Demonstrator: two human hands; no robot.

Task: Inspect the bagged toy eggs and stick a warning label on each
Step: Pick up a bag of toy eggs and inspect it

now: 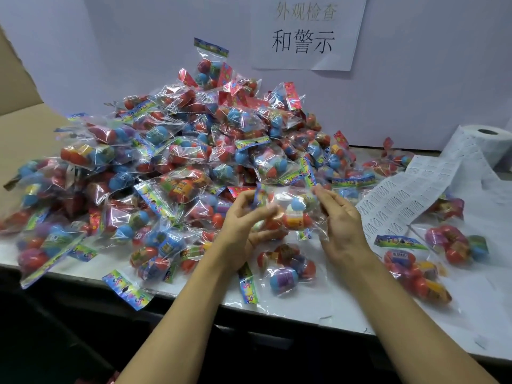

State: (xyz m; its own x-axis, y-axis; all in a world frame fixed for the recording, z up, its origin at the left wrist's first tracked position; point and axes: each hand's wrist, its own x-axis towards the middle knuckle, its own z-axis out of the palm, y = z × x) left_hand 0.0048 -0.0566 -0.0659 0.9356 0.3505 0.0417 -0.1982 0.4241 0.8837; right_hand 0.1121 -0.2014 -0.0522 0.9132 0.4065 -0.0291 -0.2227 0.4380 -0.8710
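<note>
Bag of eggs (291,214) — pinched between left hand (243,225) and right hand (342,220).

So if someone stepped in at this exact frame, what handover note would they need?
Left hand and right hand both grip one bag of toy eggs, held up over the table edge.
Unchecked bags form the big pile to the left and behind.
Label roll stands far right; its strip of labels trails toward the hands.
A few bags lie apart on the right; whether they are labelled cannot be told.
No label visible on the held bag. Left: label it, then work through the pile.
</note>
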